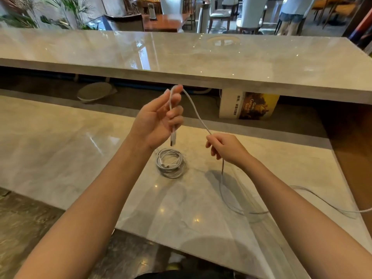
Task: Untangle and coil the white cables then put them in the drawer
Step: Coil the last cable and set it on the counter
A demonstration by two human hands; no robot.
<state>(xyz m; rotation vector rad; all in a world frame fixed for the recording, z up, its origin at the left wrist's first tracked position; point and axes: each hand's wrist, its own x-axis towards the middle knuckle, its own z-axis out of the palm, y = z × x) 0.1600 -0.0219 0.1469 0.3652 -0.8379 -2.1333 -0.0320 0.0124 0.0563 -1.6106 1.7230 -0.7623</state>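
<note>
1. Hands both hold one white cable point(196, 112): the left hand point(155, 119) curls round its plug end point(173, 137), and the right hand point(225, 150) pinches the run at 4 o'clock from it.
2. A finished coil point(170, 164) lies on the worktop point(60, 148) at 6 o'clock from the left hand; no drawer shows.
3. Slack trailing toward 4 o'clock could snag on the worktop's edge, or sweep into the coil and retangle it.
4. Open room lies at 9 o'clock; the near edge is close.

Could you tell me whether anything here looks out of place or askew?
Nothing damaged or spilled. Only the loose white cable, held between left hand and right hand, sprawls: its tail runs off the right edge of the counter, unlike the coiled cable lying neat.
</note>
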